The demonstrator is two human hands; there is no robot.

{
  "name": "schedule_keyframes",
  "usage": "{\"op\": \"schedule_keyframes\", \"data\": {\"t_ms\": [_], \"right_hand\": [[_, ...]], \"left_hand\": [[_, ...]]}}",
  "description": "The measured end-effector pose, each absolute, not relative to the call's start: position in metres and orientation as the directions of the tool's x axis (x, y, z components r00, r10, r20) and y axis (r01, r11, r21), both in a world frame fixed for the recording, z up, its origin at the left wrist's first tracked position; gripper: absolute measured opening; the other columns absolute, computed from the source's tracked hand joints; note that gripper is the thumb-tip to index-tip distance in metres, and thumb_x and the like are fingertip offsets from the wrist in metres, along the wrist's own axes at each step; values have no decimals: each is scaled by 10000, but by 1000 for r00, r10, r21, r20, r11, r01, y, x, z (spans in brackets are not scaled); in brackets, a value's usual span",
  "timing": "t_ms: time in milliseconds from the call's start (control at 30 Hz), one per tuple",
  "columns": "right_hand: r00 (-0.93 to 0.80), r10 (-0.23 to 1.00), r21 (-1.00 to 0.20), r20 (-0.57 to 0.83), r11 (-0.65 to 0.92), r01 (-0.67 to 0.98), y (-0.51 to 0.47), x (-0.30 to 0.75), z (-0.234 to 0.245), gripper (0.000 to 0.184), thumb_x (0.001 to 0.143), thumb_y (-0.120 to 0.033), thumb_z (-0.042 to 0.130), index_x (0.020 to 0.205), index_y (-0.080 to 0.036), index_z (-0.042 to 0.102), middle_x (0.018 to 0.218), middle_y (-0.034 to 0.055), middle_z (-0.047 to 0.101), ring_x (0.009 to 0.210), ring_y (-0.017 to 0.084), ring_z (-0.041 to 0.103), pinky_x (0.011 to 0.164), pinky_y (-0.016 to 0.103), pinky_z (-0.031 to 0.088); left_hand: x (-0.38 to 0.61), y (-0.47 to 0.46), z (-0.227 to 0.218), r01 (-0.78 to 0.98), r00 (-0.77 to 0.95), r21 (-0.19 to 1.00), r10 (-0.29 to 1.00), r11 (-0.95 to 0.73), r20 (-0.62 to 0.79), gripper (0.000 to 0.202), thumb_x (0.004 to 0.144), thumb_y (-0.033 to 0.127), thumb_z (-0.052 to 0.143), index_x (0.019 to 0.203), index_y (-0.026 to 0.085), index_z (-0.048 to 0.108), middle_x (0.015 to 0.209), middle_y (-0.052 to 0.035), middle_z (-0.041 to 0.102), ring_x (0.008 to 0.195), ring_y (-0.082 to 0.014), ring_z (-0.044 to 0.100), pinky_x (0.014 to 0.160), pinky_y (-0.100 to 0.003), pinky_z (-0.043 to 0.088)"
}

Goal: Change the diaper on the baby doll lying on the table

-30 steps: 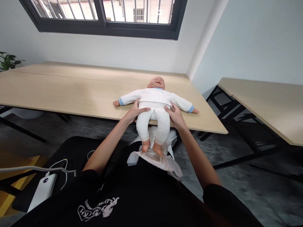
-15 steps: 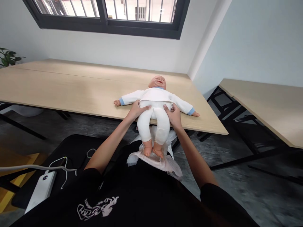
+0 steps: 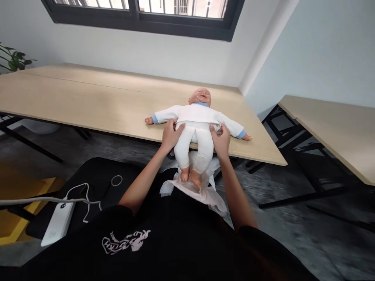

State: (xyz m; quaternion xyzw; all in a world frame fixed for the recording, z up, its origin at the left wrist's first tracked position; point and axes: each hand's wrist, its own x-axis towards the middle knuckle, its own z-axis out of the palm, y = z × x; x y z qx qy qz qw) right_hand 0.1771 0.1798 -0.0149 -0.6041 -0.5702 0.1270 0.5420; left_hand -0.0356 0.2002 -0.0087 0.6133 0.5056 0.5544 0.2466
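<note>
A baby doll in a white top with blue collar and cuffs lies on its back at the table's front edge, arms spread. White fabric covers its lower body and legs, which hang over the edge with bare feet. My left hand is closed round one side of the doll's waist, thumb on the front, just below the top's hem. On the other side my right hand grips the waist the same way, its fingertips partly hidden by the hem. Under the feet hangs a thin pale pink and white sheet, partly see-through.
The long wooden table runs along the wall below a window. Another table stands at the right. On a black chair at the left are a white power bank with cables and a bracelet.
The view has tilted and shifted slightly. Both hands have moved up a little along the doll's waist toward the hem and still hold it. The doll lies in the same place.
</note>
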Motion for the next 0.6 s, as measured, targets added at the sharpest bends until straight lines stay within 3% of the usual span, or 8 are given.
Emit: {"op": "schedule_keyframes", "data": {"t_ms": [167,267,333,367,467,533,600], "right_hand": [[449,663,-773,599,332,541,146,176,-23,537,908,-524,570,1250,-111,599,1231,147,477,1019,181,564,1011,362,489],[623,490,-791,609,321,521,115,190,-35,433,914,-457,523,1182,-122,584,1206,146,505,991,178,592,883,326,540],[811,270,-854,519,184,486,100,208,-45,347,931,-404,453,1089,-120,575,1120,138,548,884,161,581,812,311,529],[842,234,-874,486,129,468,94,218,-49,319,918,-393,467,1052,-123,573,1081,131,565,851,156,572,791,303,521],[843,241,-874,481,48,484,85,246,-56,272,881,-384,504,994,-142,554,1064,114,583,742,130,555,690,271,498],[843,220,-868,492,45,495,81,258,-59,264,882,-387,489,988,-149,528,991,92,584,644,113,533,613,258,459],[844,256,-877,472,44,478,79,266,-62,261,886,-399,476,983,-158,497,805,39,550,560,113,497,568,252,416]], "left_hand": [[-42,175,-17,248,-142,829,828,-501,542,205,983,379,538,970,185,604,1053,-79,629,977,-194,628,868,-293,500],[-50,145,-33,246,-229,809,779,-534,584,294,988,430,526,847,187,613,867,-42,638,847,-171,625,809,-269,492],[-57,125,-48,230,-306,808,748,-542,589,332,987,433,515,780,189,604,793,-28,626,802,-167,618,807,-273,485],[-60,117,-57,230,-341,824,750,-518,566,344,978,430,522,740,191,586,756,-20,611,767,-161,600,788,-266,477],[-66,106,-81,149,-356,952,884,-267,303,398,960,388,516,613,195,520,634,0,548,651,-139,530,698,-239,443],[-65,109,-94,81,-214,997,977,14,3,435,947,364,516,549,189,530,569,-11,547,589,-137,514,633,-237,426],[-61,115,-106,60,-50,973,975,221,-218,454,922,367,548,511,174,567,534,-39,582,536,-148,527,583,-250,426]]}}
